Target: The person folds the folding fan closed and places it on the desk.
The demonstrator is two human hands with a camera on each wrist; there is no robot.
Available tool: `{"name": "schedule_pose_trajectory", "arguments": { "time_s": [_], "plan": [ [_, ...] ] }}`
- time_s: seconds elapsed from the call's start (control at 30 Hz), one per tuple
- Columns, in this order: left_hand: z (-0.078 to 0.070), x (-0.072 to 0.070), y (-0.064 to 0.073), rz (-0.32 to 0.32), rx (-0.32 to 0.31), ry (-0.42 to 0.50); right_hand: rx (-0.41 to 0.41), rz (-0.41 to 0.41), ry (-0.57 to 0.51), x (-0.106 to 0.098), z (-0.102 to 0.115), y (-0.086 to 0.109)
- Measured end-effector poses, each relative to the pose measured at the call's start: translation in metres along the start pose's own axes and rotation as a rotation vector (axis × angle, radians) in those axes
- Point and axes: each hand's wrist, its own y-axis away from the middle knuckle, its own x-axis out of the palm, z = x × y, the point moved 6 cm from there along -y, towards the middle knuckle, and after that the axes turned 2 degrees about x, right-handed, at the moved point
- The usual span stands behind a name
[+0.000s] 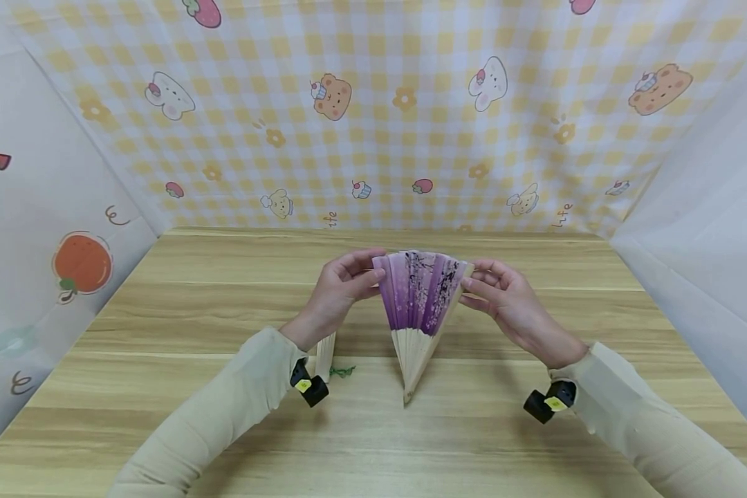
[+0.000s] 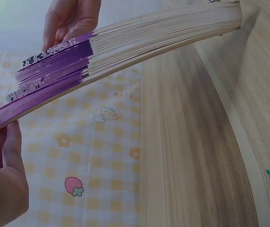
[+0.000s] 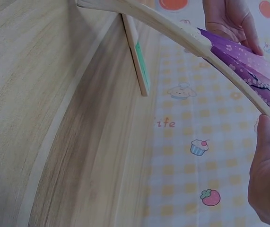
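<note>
A purple folding fan (image 1: 418, 290) with pale ribs and a dark branch and blossom print is partly spread between my hands, its pivot end pointing down toward me. My left hand (image 1: 348, 280) pinches its left upper edge between thumb and fingers. On the other side, my right hand (image 1: 501, 297) pinches the right outer rib near its top. The left wrist view shows the fan's folded ribs (image 2: 163, 38) edge-on, bunched toward the pivot. In the right wrist view the pale outer rib (image 3: 239, 80) runs down to my right fingertips.
A second, folded fan (image 1: 326, 356) with a green tassel (image 1: 342, 371) lies on the wooden table (image 1: 473, 443), partly hidden behind my left wrist. Its green part (image 3: 142, 64) shows in the right wrist view. A yellow checked cloth (image 1: 380, 138) hangs behind the table, with white cloth at both sides.
</note>
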Motion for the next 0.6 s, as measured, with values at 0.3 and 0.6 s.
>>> {"name": "schedule_pose_trajectory", "arguments": {
  "time_s": [0.3, 0.6],
  "plan": [
    [0.0013, 0.0038, 0.0000, 0.058, -0.008, -0.017, 0.008, 0.013, 0.002, 0.0021, -0.0007, -0.0005],
    [0.0007, 0.0045, 0.0003, 0.072, -0.009, -0.034, 0.019, 0.014, 0.013, 0.0046, -0.0012, -0.0023]
  ]
}}
